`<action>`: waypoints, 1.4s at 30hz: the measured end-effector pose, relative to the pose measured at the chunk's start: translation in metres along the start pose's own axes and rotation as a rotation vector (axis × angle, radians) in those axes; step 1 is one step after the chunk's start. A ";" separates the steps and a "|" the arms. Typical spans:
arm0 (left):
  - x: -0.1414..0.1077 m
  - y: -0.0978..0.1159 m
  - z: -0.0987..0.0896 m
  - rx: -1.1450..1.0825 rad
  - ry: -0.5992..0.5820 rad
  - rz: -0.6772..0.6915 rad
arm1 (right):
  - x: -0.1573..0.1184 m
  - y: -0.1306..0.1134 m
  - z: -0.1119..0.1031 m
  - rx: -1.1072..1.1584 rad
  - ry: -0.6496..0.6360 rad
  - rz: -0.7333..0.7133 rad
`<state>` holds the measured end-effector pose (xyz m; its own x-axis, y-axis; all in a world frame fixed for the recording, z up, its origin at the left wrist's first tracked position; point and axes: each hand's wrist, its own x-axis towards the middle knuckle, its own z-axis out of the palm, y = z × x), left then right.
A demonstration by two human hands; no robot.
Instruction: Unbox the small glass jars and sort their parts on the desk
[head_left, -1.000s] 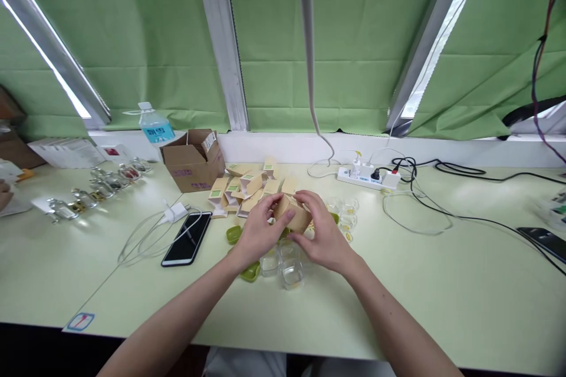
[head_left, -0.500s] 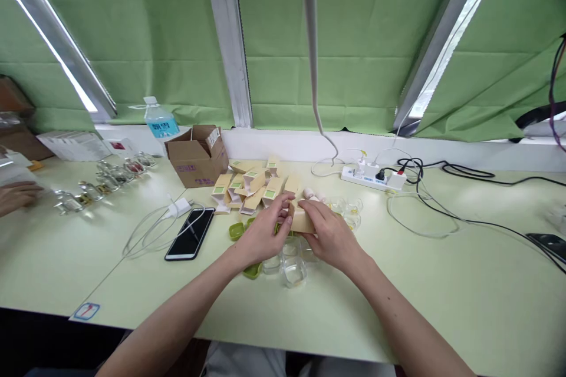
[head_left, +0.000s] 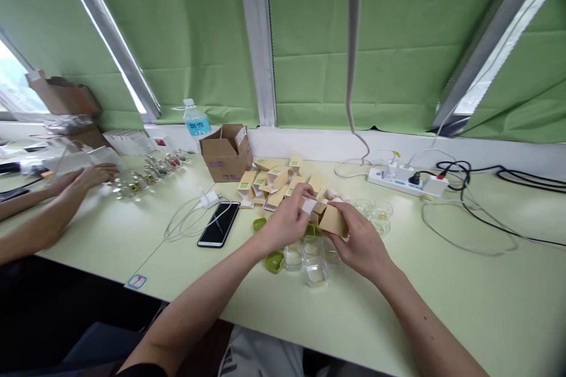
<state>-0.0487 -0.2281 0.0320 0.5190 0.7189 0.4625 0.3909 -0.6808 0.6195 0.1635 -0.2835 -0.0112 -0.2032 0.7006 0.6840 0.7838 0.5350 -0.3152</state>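
A small tan cardboard box (head_left: 333, 221) is held in front of me, its open end toward the left. My right hand (head_left: 360, 240) grips its right side. At the box's open end, my left hand (head_left: 289, 219) pinches a white flap or paper piece (head_left: 309, 206); which of these it is I cannot tell. Behind my hands lies a pile of similar tan boxes (head_left: 276, 179) with green labels. Clear plastic containers (head_left: 315, 271) and green trays (head_left: 274, 261) sit just below and beside my hands. Pale pink-white rolls or caps show behind my right hand.
A phone (head_left: 219, 224) and a white charger cable lie to the left. Behind stands an open brown carton (head_left: 227, 153) beside a water bottle (head_left: 197, 122). Right of it is a power strip (head_left: 402, 181) with cables. A co-worker's hands (head_left: 95, 175) are near glass bottles (head_left: 137, 182) at far left.
The view has turned to the left, showing more of the co-worker's arms. My hands have moved apart, and the small box is now tilted with its open end and white piece showing.
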 end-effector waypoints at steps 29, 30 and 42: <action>-0.012 -0.011 0.023 0.014 0.162 0.022 | -0.004 0.004 0.002 0.098 0.015 -0.044; -0.011 -0.012 0.025 -0.013 0.151 0.000 | -0.005 0.003 0.003 0.070 0.005 -0.063; -0.003 -0.013 0.028 -0.846 0.384 -0.218 | 0.001 0.006 -0.007 0.095 0.058 0.092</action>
<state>-0.0344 -0.2257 0.0048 0.1556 0.9173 0.3666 -0.3078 -0.3076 0.9004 0.1717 -0.2826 -0.0078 -0.0968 0.7216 0.6855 0.7379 0.5142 -0.4371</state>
